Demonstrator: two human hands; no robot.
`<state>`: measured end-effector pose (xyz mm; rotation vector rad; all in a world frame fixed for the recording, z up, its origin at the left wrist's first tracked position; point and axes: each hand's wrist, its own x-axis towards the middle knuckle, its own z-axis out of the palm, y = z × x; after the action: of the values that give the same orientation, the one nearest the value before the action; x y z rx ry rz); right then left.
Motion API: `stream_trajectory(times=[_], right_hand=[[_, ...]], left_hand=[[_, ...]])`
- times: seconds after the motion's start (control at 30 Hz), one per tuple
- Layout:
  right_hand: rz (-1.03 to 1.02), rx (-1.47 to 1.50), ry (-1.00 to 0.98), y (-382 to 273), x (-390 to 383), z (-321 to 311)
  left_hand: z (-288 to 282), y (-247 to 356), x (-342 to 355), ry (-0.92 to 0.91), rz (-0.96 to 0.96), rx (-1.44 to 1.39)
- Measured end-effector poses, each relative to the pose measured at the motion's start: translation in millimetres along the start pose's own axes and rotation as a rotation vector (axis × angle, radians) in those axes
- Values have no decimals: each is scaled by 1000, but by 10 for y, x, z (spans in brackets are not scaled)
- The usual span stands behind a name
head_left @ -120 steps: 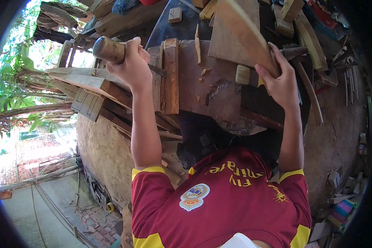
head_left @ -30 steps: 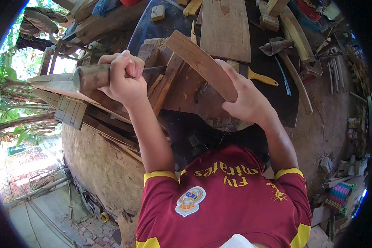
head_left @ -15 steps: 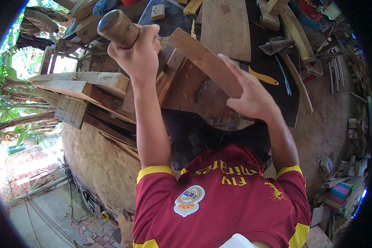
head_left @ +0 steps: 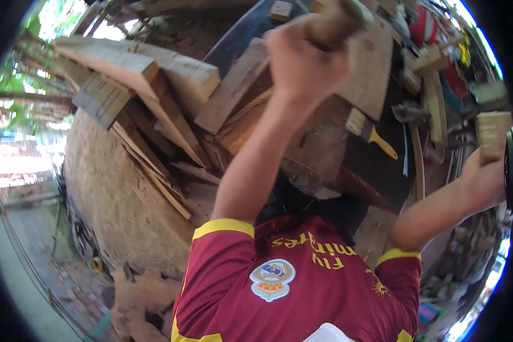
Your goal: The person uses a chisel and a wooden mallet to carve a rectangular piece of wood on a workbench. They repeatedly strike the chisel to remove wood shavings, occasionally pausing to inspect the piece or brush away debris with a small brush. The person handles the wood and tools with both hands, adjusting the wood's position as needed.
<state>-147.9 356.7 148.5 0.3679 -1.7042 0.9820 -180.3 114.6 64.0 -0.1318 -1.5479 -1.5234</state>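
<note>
My left hand [head_left: 305,60] is raised at the top middle, closed around the thick wooden handle of a mallet [head_left: 339,23] that blurs out toward the upper edge. Far out at the right rim, my right hand [head_left: 484,176] grips the lower end of a pale wooden piece [head_left: 493,134] held upright. Between my arms lies a dark, worn wooden block [head_left: 319,148] with rough brown boards leaning over it. My red shirt with yellow sleeve bands fills the bottom.
Thick planks [head_left: 142,74] are stacked at the upper left above a mound of sawdust and earth [head_left: 114,194]. A brush with a yellow handle [head_left: 373,134] lies on the dark surface. Boards, tools and wood scraps crowd the upper right.
My right hand has swung the wooden piece off the block and out to the right rim. My left hand with the mallet has shifted toward the top middle. The view has tilted.
</note>
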Motion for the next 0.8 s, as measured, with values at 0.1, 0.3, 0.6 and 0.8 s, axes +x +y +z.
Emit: stream_trajectory(times=[0.1,0.3,0.6,0.8], right_hand=[[-323,-378,-593,-294,-687,71],[147,-210,-269,-136,-631,-354],[123,-28,344,-61,-342,-536],[107,-384,-577,-341,-1078,-266]], left_hand=[[-68,-52,-31,-97,-16,255],[14,4,-37,-140,-35,237],[70,31,-135,-260,-22,308],[-41,-183,-126,-347,-96,416]])
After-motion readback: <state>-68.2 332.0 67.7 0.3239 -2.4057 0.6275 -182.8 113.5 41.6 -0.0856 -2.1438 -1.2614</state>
